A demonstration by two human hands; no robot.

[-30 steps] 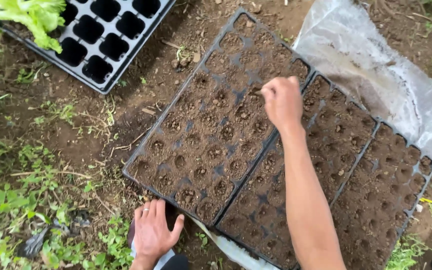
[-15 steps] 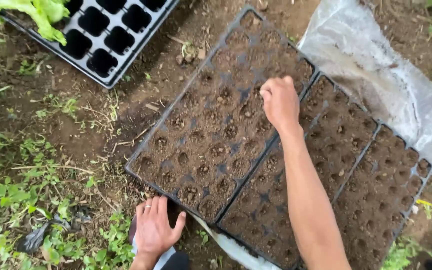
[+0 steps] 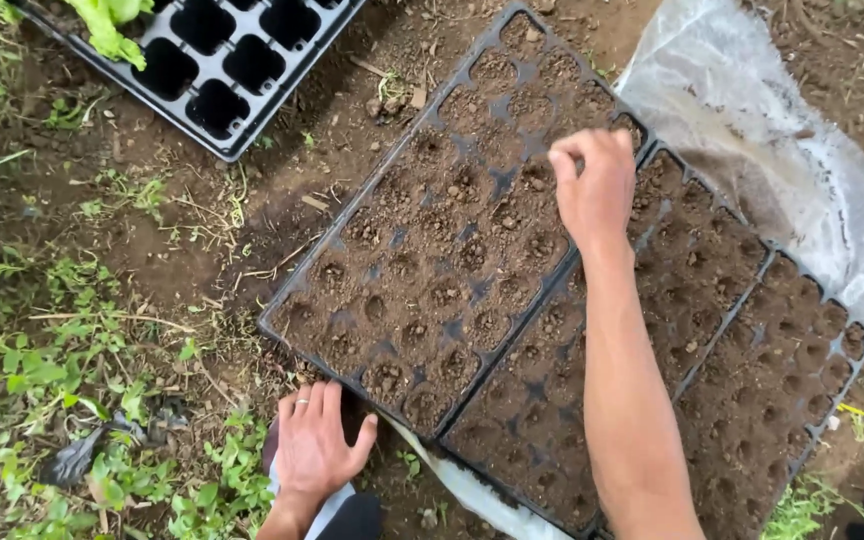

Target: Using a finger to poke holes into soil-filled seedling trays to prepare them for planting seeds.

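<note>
Head view, sweeping from nine o'clock: weeds [image 3: 42, 370] crowd the left edge, and a dark scrap [image 3: 72, 458] lies among them, too crumpled to identify. Up at eleven o'clock an empty black tray [image 3: 237, 95] is cut off by the top edge, with a leafy green seedling [image 3: 107, 25] poking from one cell and only partly in shot. Down at six o'clock the left hand [image 3: 314, 445] lies flat and open, fingers spread, gripping nothing; what it rests on is hard to make out, something dark with a pale cloth edge, just beside the near corner of the soil tray [image 3: 422, 270]. That tray sits dead centre, tilted diagonally, every cell packed with earth and dimpled. At one o'clock the right hand [image 3: 594, 185] is curled over the tray's far right side, fingertips pinched together and pointing down into the soil; whether anything is held between them cannot be told, since the hand's back hides it. The forearm crosses over a second tray [image 3: 552, 400] and covers part of it. A third tray [image 3: 782, 370] at four o'clock runs off toward the corner. Clear plastic sheet [image 3: 752, 120] spreads at two o'clock, passing under the trays, its far edge cropped.
</note>
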